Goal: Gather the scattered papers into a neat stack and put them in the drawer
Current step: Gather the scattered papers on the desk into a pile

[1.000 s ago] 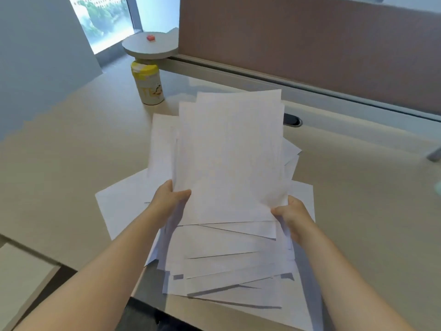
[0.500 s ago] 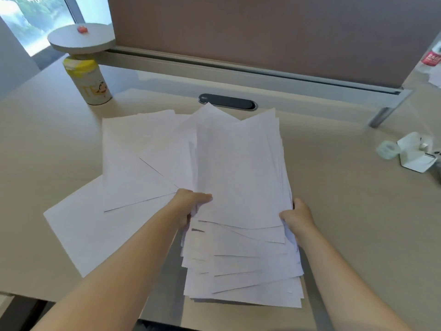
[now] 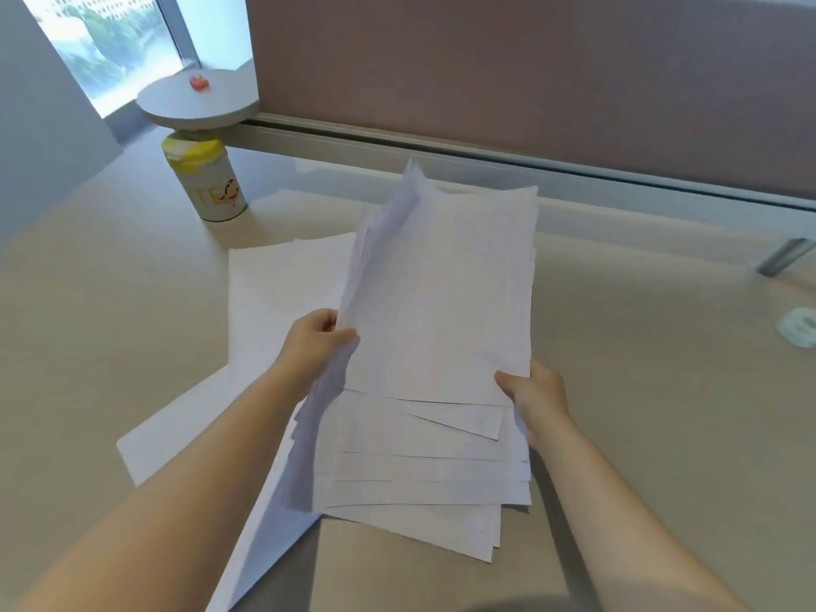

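A loose bundle of white papers [image 3: 441, 302] is held up over the beige desk [image 3: 662, 390], its sheets fanned and uneven at the near end. My left hand [image 3: 315, 342] grips the bundle's left edge, which curls upward. My right hand [image 3: 536, 393] holds its lower right corner. Other white sheets [image 3: 273, 302] lie flat on the desk to the left, partly under the bundle and my left arm. No drawer is in view.
A yellow-lidded canister [image 3: 207, 181] stands at the back left under a round grey shelf [image 3: 198, 103] bearing a small red object [image 3: 199, 83]. A brown partition [image 3: 530, 81] runs along the desk's far edge. A small white object [image 3: 797, 326] lies at the right edge.
The bundle has been lifted and its left edge raised, leaving the sheets on the left flat on the desk. The view has swung left, so the items at the right are mostly out of frame.
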A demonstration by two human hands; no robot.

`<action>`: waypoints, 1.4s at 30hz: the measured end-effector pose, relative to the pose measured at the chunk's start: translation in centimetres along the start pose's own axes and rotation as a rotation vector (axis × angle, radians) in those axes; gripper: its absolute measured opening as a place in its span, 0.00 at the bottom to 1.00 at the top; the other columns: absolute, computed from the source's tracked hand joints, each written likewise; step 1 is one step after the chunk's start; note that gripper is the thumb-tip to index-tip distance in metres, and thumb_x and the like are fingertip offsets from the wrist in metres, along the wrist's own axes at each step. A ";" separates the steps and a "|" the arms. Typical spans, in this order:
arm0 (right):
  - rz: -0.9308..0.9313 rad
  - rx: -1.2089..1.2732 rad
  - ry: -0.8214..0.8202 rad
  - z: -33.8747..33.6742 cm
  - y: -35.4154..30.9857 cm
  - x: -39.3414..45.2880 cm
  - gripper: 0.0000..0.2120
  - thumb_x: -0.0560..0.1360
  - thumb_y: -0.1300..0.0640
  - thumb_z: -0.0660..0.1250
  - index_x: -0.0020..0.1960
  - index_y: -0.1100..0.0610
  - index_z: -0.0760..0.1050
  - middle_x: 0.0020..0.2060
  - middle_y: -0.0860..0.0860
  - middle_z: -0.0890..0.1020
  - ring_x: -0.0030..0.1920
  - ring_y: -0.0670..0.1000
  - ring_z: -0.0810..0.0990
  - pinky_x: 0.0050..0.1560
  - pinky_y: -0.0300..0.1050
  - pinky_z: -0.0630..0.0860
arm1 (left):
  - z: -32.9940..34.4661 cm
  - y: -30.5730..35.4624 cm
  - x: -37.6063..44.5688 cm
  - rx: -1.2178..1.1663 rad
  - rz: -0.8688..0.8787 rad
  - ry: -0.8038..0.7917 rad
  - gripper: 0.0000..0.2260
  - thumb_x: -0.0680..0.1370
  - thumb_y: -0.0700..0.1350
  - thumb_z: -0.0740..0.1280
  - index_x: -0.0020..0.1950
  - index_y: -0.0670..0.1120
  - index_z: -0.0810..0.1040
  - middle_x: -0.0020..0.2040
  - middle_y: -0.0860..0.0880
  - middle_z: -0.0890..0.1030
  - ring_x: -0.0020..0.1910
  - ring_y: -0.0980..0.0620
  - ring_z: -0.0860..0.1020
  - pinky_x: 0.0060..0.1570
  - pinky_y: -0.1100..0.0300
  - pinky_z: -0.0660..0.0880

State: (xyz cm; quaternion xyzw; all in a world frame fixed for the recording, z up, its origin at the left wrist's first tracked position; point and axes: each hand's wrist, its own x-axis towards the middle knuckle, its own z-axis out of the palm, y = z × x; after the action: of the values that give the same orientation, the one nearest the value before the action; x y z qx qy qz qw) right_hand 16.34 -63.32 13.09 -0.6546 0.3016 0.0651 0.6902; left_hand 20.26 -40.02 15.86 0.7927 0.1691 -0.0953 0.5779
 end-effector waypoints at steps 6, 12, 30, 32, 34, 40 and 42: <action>-0.035 -0.192 0.161 3.6 0.0 3.7 0.10 0.68 0.71 0.57 0.35 0.57 0.69 0.35 0.51 0.73 0.41 0.53 0.72 0.43 0.42 0.66 | -4.2 -3.0 5.7 0.554 -0.216 0.223 0.29 0.76 0.53 0.61 0.74 0.43 0.58 0.74 0.40 0.62 0.74 0.38 0.58 0.71 0.46 0.57; -0.074 -0.758 0.099 5.2 -0.4 5.9 0.24 0.67 0.69 0.57 0.63 0.62 0.66 0.64 0.61 0.69 0.63 0.61 0.69 0.62 0.52 0.70 | -5.9 -5.1 8.6 0.757 -0.217 0.158 0.31 0.78 0.57 0.51 0.76 0.44 0.46 0.78 0.42 0.47 0.77 0.42 0.44 0.73 0.41 0.44; 0.087 -0.298 -0.103 15.0 -4.9 6.7 0.20 0.72 0.74 0.60 0.63 0.69 0.68 0.60 0.62 0.75 0.59 0.64 0.75 0.60 0.55 0.73 | -10.7 -3.2 12.1 -0.078 -0.205 0.109 0.25 0.75 0.42 0.66 0.69 0.40 0.62 0.66 0.41 0.74 0.61 0.36 0.74 0.50 0.54 0.72; 0.130 -0.289 -0.153 15.5 -5.1 6.4 0.16 0.71 0.73 0.61 0.59 0.72 0.71 0.58 0.65 0.77 0.53 0.60 0.78 0.52 0.47 0.75 | -11.4 -2.8 11.7 -0.057 -0.280 0.040 0.18 0.72 0.41 0.68 0.60 0.39 0.70 0.44 0.39 0.84 0.37 0.40 0.77 0.33 0.60 0.70; 0.120 -0.292 -0.184 15.9 -5.2 6.3 0.14 0.71 0.73 0.62 0.57 0.72 0.72 0.56 0.65 0.78 0.48 0.57 0.77 0.50 0.44 0.75 | -11.6 -2.4 11.1 -0.008 -0.307 -0.025 0.13 0.65 0.44 0.68 0.48 0.41 0.74 0.26 0.43 0.77 0.25 0.48 0.70 0.28 0.64 0.66; -0.015 -0.267 -0.177 15.4 -5.7 5.3 0.12 0.71 0.74 0.61 0.51 0.64 0.74 0.47 0.57 0.79 0.48 0.57 0.77 0.48 0.46 0.75 | -11.6 -2.2 10.3 -0.036 -0.385 -0.105 0.06 0.73 0.38 0.68 0.48 0.41 0.74 0.32 0.46 0.71 0.25 0.52 0.68 0.17 0.71 0.63; -0.012 -0.203 -0.212 14.8 -5.6 5.1 0.12 0.72 0.73 0.60 0.52 0.62 0.74 0.47 0.55 0.79 0.48 0.56 0.77 0.46 0.40 0.76 | -11.3 -2.7 9.8 -0.038 -0.386 -0.057 0.07 0.75 0.38 0.66 0.52 0.39 0.74 0.37 0.42 0.75 0.33 0.47 0.73 0.30 0.62 0.71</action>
State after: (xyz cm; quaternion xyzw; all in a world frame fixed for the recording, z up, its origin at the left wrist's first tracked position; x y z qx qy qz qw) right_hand 28.06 -51.69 14.79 -0.7122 0.2150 0.1596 0.6488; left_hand 27.76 -27.03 13.61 0.7314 0.3034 -0.2235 0.5683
